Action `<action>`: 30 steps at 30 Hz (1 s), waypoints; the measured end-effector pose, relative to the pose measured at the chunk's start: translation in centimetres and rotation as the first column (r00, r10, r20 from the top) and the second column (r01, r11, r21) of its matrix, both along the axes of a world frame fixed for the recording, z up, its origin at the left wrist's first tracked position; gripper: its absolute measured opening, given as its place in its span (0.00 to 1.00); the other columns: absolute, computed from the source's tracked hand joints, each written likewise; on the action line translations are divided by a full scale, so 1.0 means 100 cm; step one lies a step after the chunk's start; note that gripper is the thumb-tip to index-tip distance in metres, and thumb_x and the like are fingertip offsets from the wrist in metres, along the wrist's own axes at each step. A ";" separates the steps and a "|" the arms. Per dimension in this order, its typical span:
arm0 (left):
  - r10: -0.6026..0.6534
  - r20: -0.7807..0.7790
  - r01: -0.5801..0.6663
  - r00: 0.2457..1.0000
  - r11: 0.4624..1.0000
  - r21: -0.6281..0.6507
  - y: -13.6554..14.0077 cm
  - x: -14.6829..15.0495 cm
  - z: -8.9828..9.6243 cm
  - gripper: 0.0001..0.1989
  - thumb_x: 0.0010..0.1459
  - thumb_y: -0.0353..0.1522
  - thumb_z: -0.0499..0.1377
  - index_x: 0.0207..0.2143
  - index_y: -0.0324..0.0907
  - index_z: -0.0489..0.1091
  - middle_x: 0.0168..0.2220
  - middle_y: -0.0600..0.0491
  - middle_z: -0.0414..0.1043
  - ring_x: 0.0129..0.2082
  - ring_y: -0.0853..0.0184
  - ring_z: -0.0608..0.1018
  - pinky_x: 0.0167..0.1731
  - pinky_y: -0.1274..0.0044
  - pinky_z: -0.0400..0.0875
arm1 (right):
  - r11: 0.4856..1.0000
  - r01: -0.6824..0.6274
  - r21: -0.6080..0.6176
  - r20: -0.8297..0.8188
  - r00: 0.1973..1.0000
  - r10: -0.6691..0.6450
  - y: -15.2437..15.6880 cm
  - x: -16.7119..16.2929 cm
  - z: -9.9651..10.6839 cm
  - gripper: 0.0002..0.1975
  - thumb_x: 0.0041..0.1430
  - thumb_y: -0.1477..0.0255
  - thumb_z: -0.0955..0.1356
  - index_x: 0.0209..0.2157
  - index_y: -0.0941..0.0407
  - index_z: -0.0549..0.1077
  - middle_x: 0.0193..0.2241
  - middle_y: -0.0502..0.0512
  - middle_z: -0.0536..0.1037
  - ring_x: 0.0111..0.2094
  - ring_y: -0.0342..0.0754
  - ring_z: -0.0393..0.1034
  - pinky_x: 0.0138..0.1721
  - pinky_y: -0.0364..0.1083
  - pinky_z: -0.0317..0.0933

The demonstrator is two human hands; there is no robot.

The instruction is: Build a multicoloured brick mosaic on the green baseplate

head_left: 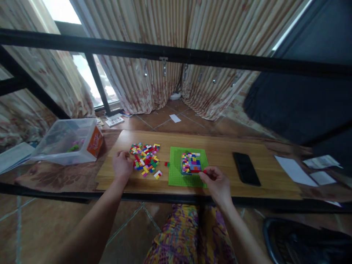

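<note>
A green baseplate [175, 178] lies on the wooden board, bearing a low square build of many-coloured toy bricks [195, 164]. At the build's near right corner, my right hand [218, 181] pinches a small red toy brick [205, 171] between thumb and forefinger. My left hand [122, 165] rests at the left edge of a loose pile of toy bricks [147, 161], its fingers curled closed. Whatever those fingers hold, if anything, is hidden. Between pile and baseplate lies a small red and green brick piece [167, 164].
On the wooden board [220, 146], a black phone [246, 168] lies to the right. A clear plastic bin [68, 143] with an orange label stands left of the board. White papers [295, 170] lie at the right. A dark metal rail [176, 55] crosses beyond the board, before curtains.
</note>
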State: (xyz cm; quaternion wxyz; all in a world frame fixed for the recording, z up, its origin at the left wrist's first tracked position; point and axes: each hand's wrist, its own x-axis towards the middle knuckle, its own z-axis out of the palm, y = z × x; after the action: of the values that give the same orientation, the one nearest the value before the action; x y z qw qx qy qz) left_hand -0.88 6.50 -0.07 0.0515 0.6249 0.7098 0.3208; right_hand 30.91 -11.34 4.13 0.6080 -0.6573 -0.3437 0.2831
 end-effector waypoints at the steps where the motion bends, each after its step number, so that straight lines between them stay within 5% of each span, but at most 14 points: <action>1: -0.003 -0.004 0.003 1.000 1.000 -0.002 0.000 0.000 0.000 0.14 0.52 0.24 0.51 0.35 0.38 0.76 0.41 0.44 0.75 0.46 0.58 0.75 0.51 0.69 0.69 | 1.000 0.013 0.005 -0.009 1.000 -0.012 -0.001 0.004 -0.001 0.20 0.40 0.58 0.77 0.30 0.55 0.73 0.24 0.50 0.76 0.26 0.46 0.71 0.31 0.46 0.67; 13: -0.017 -0.047 0.015 0.999 0.999 -0.037 0.000 -0.002 0.007 0.13 0.53 0.26 0.52 0.34 0.39 0.75 0.40 0.44 0.74 0.47 0.56 0.74 0.51 0.67 0.69 | 0.996 0.064 0.058 -0.131 0.990 -0.056 0.012 0.007 -0.013 0.16 0.47 0.58 0.73 0.32 0.54 0.74 0.27 0.53 0.80 0.28 0.49 0.76 0.32 0.49 0.71; 19: -0.005 -0.020 0.004 1.000 1.000 -0.026 0.001 -0.003 0.005 0.12 0.52 0.27 0.52 0.34 0.40 0.74 0.39 0.46 0.73 0.46 0.56 0.74 0.51 0.67 0.69 | 0.997 0.055 0.052 0.159 0.985 -0.063 0.035 0.014 -0.006 0.10 0.52 0.64 0.68 0.34 0.55 0.76 0.32 0.57 0.82 0.35 0.52 0.77 0.40 0.51 0.69; 30: -0.013 -0.001 0.013 1.000 1.000 -0.023 -0.001 -0.001 0.011 0.10 0.52 0.26 0.52 0.33 0.41 0.73 0.38 0.47 0.72 0.46 0.57 0.74 0.52 0.66 0.68 | 0.981 0.152 -0.120 0.562 0.825 -0.058 0.063 0.005 -0.003 0.08 0.58 0.70 0.66 0.34 0.53 0.79 0.34 0.56 0.82 0.36 0.51 0.76 0.41 0.50 0.65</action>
State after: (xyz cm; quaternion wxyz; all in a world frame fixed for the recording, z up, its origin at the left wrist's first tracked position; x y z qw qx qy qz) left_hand -1.00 6.41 1.01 0.0603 0.6290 0.7095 0.3119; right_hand 31.42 -5.09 3.85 0.4418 -0.7756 -0.4450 0.0724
